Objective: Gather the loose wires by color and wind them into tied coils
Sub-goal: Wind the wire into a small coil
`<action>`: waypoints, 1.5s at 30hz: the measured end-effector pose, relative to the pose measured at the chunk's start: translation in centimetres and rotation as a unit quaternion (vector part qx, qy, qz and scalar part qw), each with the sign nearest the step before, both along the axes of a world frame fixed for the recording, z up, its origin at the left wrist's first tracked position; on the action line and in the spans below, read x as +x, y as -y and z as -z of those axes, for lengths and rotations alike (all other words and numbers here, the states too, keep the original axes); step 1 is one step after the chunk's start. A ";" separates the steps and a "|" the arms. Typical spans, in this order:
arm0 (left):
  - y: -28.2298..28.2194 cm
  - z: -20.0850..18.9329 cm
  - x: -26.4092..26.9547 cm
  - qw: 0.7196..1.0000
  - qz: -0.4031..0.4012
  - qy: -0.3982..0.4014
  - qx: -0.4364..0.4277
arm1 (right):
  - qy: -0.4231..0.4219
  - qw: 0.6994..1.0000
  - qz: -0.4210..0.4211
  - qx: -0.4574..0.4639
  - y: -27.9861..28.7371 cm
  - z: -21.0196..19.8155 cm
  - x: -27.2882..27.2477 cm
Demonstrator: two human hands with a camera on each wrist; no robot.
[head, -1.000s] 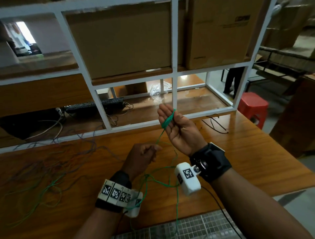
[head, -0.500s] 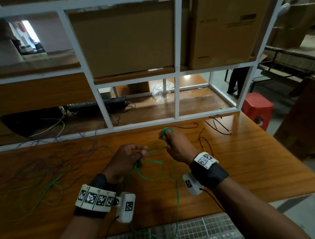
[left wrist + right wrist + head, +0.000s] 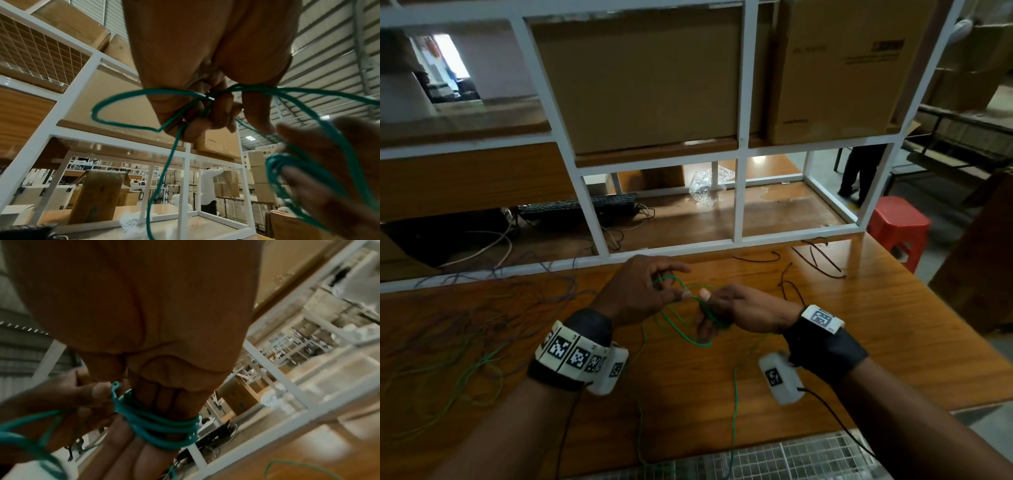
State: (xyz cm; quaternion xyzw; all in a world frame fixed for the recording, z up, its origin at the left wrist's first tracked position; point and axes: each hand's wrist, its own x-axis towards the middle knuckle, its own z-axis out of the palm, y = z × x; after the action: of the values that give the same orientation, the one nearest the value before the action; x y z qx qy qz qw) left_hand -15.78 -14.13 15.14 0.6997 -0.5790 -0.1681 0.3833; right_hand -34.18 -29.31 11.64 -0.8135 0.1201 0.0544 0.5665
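A green wire (image 3: 686, 337) is wound in several turns around my right hand's fingers (image 3: 141, 456), forming a small coil (image 3: 162, 431). My right hand (image 3: 719, 308) holds this coil just above the wooden table (image 3: 876, 342), with its thumb by the turns. My left hand (image 3: 654, 291) is right beside it, pinching the free run of the same wire (image 3: 179, 129) in curled fingers. A loose loop (image 3: 115, 112) hangs from that hand, and the rest trails down to the table's near edge.
A tangle of purple and grey wires (image 3: 482, 308) and green-yellow wires (image 3: 465, 373) lies on the table's left. Black wires (image 3: 822, 257) lie at the back right. A white shelf frame (image 3: 738, 205) with cardboard boxes stands behind; a red stool (image 3: 897, 222) is right.
My right hand came down from its raised, palm-up pose and turned over. The left hand moved forward to meet it, and both now work the green wire close together.
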 end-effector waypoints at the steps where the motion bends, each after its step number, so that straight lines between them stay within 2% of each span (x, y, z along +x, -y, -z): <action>1: 0.3 -0.2 0.2 1.000 0.002 -0.001 -0.006 | 0.007 0.999 -0.006 0.042 -0.2 -0.1 -0.1; 5: 1.0 -0.4 0.5 0.997 0.023 -0.069 -0.015 | 0.052 0.990 -0.030 0.131 -0.1 -0.4 -0.8; 8: 0.7 0.3 0.8 0.993 0.044 -0.113 -0.007 | 0.086 0.987 0.004 0.139 0.6 -0.8 -1.3; 12: 0.4 2.0 1.7 0.981 0.024 -0.188 0.032 | 0.096 0.989 0.041 0.105 1.3 -0.3 -1.7; 15: 0.3 3.6 2.6 0.970 0.017 -0.238 0.052 | 0.111 0.983 0.069 0.129 1.5 0.3 -1.8; 17: 0.2 4.3 2.9 0.957 -0.002 -0.289 0.033 | 0.123 0.976 0.089 0.156 1.4 0.4 -1.7; 19: 0.1 4.4 2.9 0.932 -0.074 -0.355 -0.015 | 0.128 0.970 0.107 0.177 1.1 0.3 -1.7; 21: -0.2 4.3 2.8 0.906 -0.175 -0.374 -0.090 | 0.134 0.964 0.120 0.195 0.8 0.2 -1.6; 22: -0.4 4.4 2.6 0.886 -0.226 -0.381 -0.137 | 0.137 0.961 0.126 0.205 0.6 0.2 -1.5; 24: -0.9 5.0 1.5 0.826 -0.328 -0.402 -0.221 | 0.145 0.954 0.139 0.221 0.5 0.4 -1.3; 26: -1.3 6.9 -0.4 0.786 -0.408 -0.390 -0.250 | 0.153 0.947 0.150 0.238 0.5 0.6 -1.0; 27: -1.3 8.1 -1.7 0.786 -0.422 -0.379 -0.247 | 0.155 0.944 0.156 0.247 0.5 0.6 -0.9; 28: -1.1 9.2 -3.0 0.801 -0.410 -0.367 -0.236 | 0.156 0.941 0.159 0.254 0.5 0.7 -0.8; 30: 0.2 10.4 -5.0 0.851 -0.361 -0.329 -0.193 | 0.154 0.940 0.157 0.262 0.3 0.7 -0.5; 32: 2.1 10.5 -5.8 0.883 -0.338 -0.283 -0.161 | 0.154 0.937 0.152 0.273 -0.1 0.9 0.0; 35: 4.1 9.2 -5.6 0.906 -0.343 -0.224 -0.104 | 0.153 0.938 0.146 0.276 -0.5 1.0 0.5; 38: 4.8 8.9 -4.6 0.908 -0.363 -0.193 -0.079 | 0.156 0.936 0.151 0.276 -0.6 0.5 0.3; 40: 5.0 9.6 -3.8 0.911 -0.348 -0.205 -0.082 | 0.160 0.932 0.160 0.282 -0.3 0.3 0.0; 42: 4.6 9.7 -3.1 0.906 -0.306 -0.272 -0.106 | 0.164 0.928 0.175 0.286 0.1 0.3 -0.4; 45: 3.7 9.4 -2.0 0.866 -0.245 -0.417 -0.130 | 0.177 0.901 0.210 0.335 1.3 0.8 -0.9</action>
State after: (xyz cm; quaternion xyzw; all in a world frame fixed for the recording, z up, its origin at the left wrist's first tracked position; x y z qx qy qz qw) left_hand -17.78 -17.83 5.75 0.6278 -0.1918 -0.2683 0.7051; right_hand -35.03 -30.61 10.87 -0.5280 0.1605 -0.1740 0.8156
